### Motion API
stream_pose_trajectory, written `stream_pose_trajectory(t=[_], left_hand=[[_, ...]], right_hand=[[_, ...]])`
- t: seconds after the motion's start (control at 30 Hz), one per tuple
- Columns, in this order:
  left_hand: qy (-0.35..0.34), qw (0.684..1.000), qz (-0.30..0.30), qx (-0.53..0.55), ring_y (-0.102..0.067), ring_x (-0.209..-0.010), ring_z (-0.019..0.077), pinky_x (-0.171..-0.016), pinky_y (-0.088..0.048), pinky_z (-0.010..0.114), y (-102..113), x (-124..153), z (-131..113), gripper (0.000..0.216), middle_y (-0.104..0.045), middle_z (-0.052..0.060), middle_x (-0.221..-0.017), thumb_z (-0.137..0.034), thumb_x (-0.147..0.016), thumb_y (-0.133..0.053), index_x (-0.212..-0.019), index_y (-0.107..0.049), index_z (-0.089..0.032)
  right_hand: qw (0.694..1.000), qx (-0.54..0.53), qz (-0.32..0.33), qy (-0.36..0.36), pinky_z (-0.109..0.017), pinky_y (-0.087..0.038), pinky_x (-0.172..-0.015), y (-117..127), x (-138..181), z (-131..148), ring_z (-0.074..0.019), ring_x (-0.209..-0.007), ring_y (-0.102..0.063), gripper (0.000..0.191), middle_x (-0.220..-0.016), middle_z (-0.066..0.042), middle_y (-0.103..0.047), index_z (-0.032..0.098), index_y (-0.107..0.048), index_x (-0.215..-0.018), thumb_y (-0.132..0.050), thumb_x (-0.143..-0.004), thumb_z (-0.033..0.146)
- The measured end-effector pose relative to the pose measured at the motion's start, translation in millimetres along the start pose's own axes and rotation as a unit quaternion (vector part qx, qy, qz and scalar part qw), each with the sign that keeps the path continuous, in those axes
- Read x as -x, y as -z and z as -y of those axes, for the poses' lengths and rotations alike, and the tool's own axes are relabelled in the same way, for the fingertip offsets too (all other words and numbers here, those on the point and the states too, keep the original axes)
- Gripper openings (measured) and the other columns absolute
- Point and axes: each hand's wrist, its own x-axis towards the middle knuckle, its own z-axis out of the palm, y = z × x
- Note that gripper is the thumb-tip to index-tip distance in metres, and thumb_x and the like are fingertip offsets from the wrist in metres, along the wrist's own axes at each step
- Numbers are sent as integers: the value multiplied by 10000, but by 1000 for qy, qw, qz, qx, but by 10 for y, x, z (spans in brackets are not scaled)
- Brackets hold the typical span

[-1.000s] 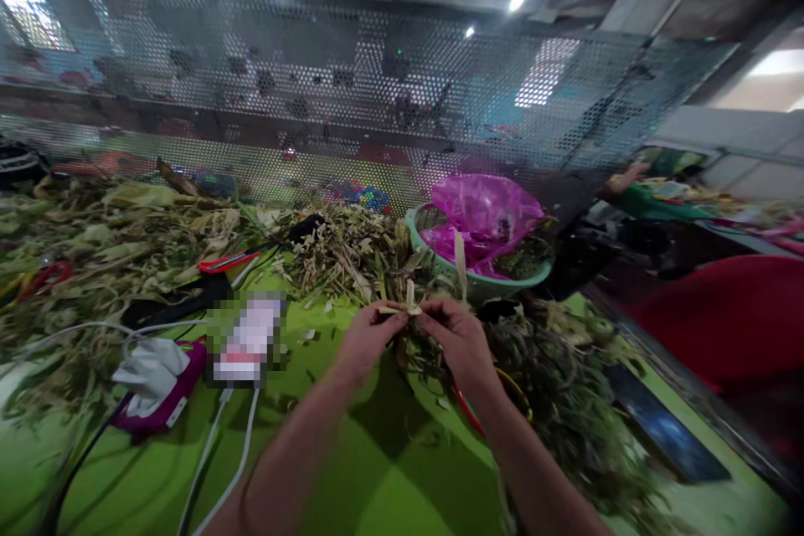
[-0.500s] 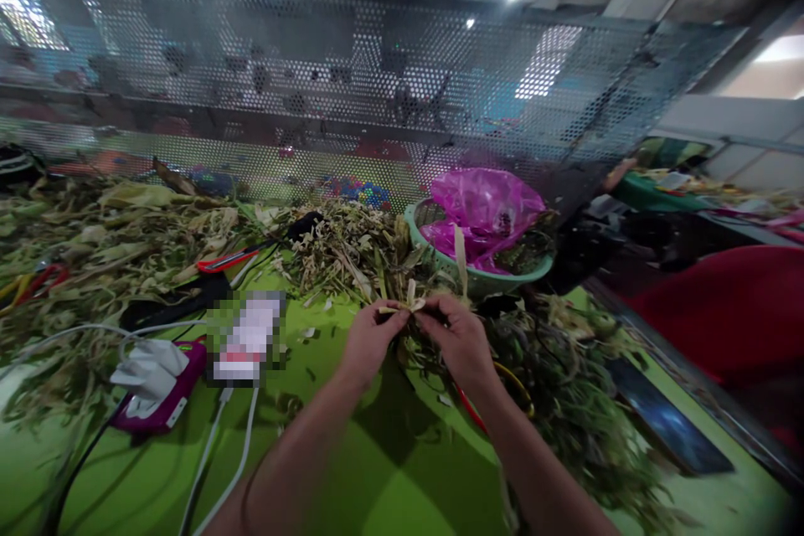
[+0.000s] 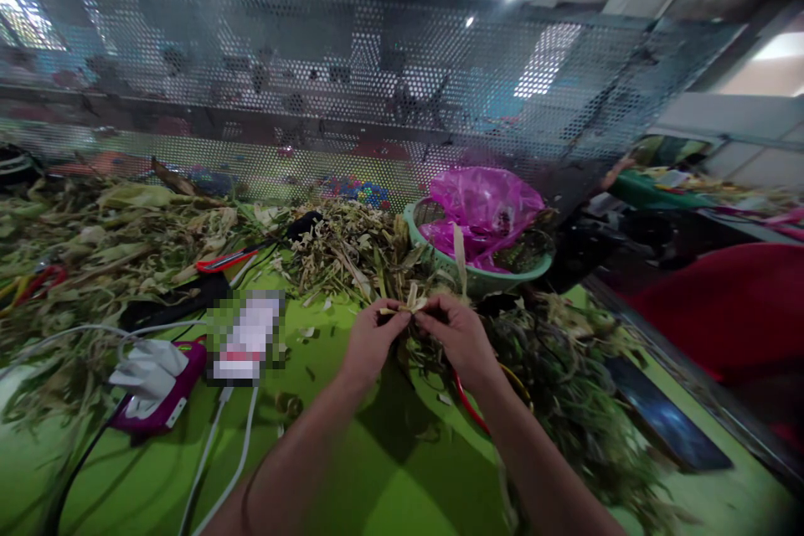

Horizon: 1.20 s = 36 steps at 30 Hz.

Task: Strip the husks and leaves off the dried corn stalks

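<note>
A pale dried leaf strip [image 3: 413, 300], perhaps corn husk, is pinched between my two hands above the green tabletop [image 3: 408, 486]. My left hand [image 3: 370, 339] grips its left end with thumb and forefinger. From the other side my right hand [image 3: 458, 339] pinches it, fingertips close to the left ones. Part of the strip sticks up between the hands, and the fingers hide the rest. Under my right forearm lie red-and-yellow handles [image 3: 471, 402], the tool itself partly covered. Just beyond the hands is a heap of dried plant scraps [image 3: 339, 251].
A green basket [image 3: 508, 278] holds a purple plastic bag [image 3: 483, 201]. On the left are a purple power strip [image 3: 163, 410] with white plugs, a blurred-out phone [image 3: 248, 339], cables and a red cutter [image 3: 226, 260]. A dark phone [image 3: 669, 414] lies right. Perforated metal panels [image 3: 314, 84] stand behind.
Both hands stay in nearly the same place, still pinching the strip. The upright piece between the fingers has shifted slightly; the surroundings look unchanged.
</note>
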Motion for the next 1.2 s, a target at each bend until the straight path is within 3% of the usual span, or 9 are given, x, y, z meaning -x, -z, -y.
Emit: stream_pose_trajectory(t=[0.23, 0.47, 0.57, 0.77, 0.9, 1.0, 1.2], left_hand=[[-3, 1000, 3, -10, -520, -667, 119, -641, -402, 225, -1, 24, -3, 207, -609, 2, -699, -331, -706, -676, -813, -650, -157], [5, 1000, -23, -20, -500, -696, 129, -667, -389, 237, 32, -5, 57, 177, -579, 2, -718, -334, -738, -624, -783, -616, -163], [-6, 999, -4, -51, -489, -700, 135, -670, -379, 241, 40, -3, 85, 155, -571, 3, -721, -326, -760, -590, -774, -606, -173], [-40, 991, 16, -129, -471, -681, 144, -659, -355, 244, 25, 7, 7, 115, -567, -5, -698, -303, -779, -569, -772, -617, -198], [-74, 980, 15, -183, -471, -679, 152, -655, -337, 245, 21, 0, -27, 71, -561, -6, -675, -229, -773, -556, -759, -620, -203], [-93, 970, 23, -223, -469, -666, 153, -662, -338, 250, 31, -3, -27, 82, -565, -5, -677, -197, -771, -539, -749, -617, -204], [-121, 967, 65, -213, -495, -695, 159, -669, -351, 250, 48, 6, -67, 82, -602, 6, -723, -224, -784, -558, -768, -635, -199]], right_hand=[[999, -43, -19, -13, -261, -416, -542, 1, 11, -9, -133, -539, -522, 216, -602, 17, -588, 186, -587, -714, -741, -647, 323], [998, 46, -3, 41, -275, -434, -574, -15, 3, -12, -160, -603, -550, 204, -664, -21, -635, 181, -643, -732, -716, -695, 368], [997, 59, 1, 49, -272, -432, -588, -3, 6, 2, -164, -630, -550, 235, -694, -19, -629, 185, -638, -782, -683, -738, 411], [989, 91, -47, 104, -311, -454, -696, 0, 7, -45, -187, -715, -578, 195, -757, -37, -650, 188, -645, -786, -672, -764, 380], [993, 37, -72, 82, -302, -471, -664, -6, -11, -63, -175, -688, -586, 269, -742, -26, -640, 185, -633, -855, -739, -687, 366], [997, -14, -52, 56, -289, -479, -648, 4, -18, -45, -170, -696, -594, 387, -758, -21, -643, 181, -631, -989, -756, -660, 344], [998, -9, -32, 44, -268, -444, -623, 39, -1, -10, -155, -678, -563, 201, -743, -18, -638, 177, -664, -843, -699, -723, 335]])
